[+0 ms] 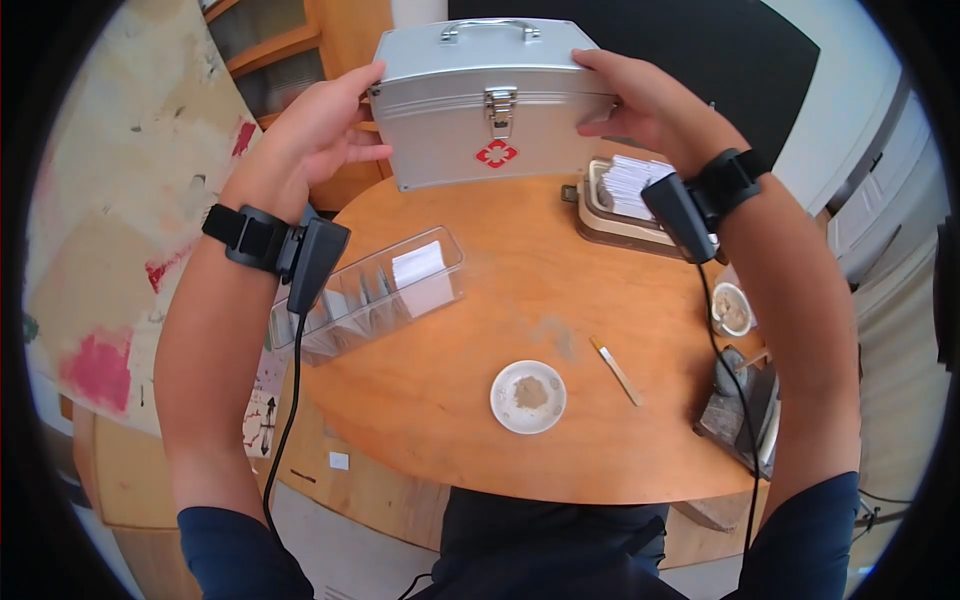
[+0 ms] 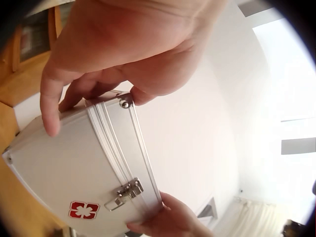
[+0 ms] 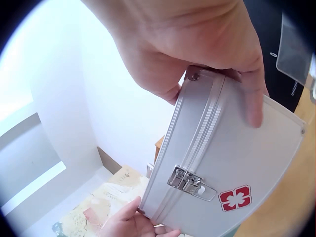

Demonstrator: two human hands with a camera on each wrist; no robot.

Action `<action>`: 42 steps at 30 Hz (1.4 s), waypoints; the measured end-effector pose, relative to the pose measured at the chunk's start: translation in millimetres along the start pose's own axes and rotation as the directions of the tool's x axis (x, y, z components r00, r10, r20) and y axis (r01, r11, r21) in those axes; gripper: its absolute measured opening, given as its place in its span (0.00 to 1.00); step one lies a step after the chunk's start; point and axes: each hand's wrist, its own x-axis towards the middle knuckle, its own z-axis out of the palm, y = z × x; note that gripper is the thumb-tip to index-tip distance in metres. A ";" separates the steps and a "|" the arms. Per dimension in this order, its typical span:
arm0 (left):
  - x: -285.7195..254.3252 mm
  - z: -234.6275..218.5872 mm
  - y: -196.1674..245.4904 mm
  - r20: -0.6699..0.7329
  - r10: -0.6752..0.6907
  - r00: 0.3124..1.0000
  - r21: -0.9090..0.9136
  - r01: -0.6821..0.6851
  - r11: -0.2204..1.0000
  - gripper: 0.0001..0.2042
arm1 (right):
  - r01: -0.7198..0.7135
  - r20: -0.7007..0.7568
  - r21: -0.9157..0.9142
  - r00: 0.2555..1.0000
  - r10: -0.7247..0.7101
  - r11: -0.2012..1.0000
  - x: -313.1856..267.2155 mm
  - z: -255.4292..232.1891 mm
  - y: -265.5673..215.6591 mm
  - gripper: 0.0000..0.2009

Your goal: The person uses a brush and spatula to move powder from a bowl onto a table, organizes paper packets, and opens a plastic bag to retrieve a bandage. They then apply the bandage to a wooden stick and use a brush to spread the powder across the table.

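A silver metal case [image 1: 450, 140] with a top handle, a front latch and a red-and-white emblem is held at the far side of the table. My left hand [image 1: 325, 125] grips its left end, thumb at the top edge. On the right end, my right hand [image 1: 650, 100] holds it the same way. The left wrist view shows the left hand [image 2: 123, 49] over the case's corner [image 2: 125, 102], one finger along the front. In the right wrist view the right hand [image 3: 197, 49] wraps the other end of the case [image 3: 237, 143]. The latch looks fastened.
On the wooden table [image 1: 440, 430] are a clear divided bin [image 1: 455, 285], a box of white papers [image 1: 635, 185], a small dish of powder [image 1: 528, 420], a brush [image 1: 617, 372], a white cup [image 1: 732, 310] and a grey stone-like object [image 1: 728, 415]. A black panel [image 1: 740, 60] stands behind.
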 end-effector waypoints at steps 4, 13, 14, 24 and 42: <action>-35.7 59.6 26.6 0.110 0.015 0.994 0.061 -0.022 0.998 0.26 | 0.002 -0.148 -0.100 0.989 -0.017 0.995 -61.2 -52.6 -26.4 0.23; -97.8 254.4 45.1 0.547 0.066 0.834 -0.163 0.029 0.986 0.24 | -0.071 -0.435 -0.310 0.897 -0.075 0.948 -217.3 -241.1 -35.1 0.24; -105.6 278.5 48.1 0.592 0.083 0.802 -0.167 0.021 0.986 0.26 | -0.095 -0.510 -0.289 0.857 -0.069 0.953 -231.9 -265.2 -34.3 0.24; -116.8 469.6 40.1 0.744 -0.038 0.667 -0.020 0.079 0.997 0.22 | -0.297 -0.756 -0.051 0.635 0.158 0.953 -329.2 -403.7 25.5 0.26; -104.8 474.8 40.3 0.760 0.087 0.644 0.063 -0.206 0.977 0.39 | -0.302 -0.761 0.022 0.613 0.212 0.953 -353.8 -454.2 88.7 0.24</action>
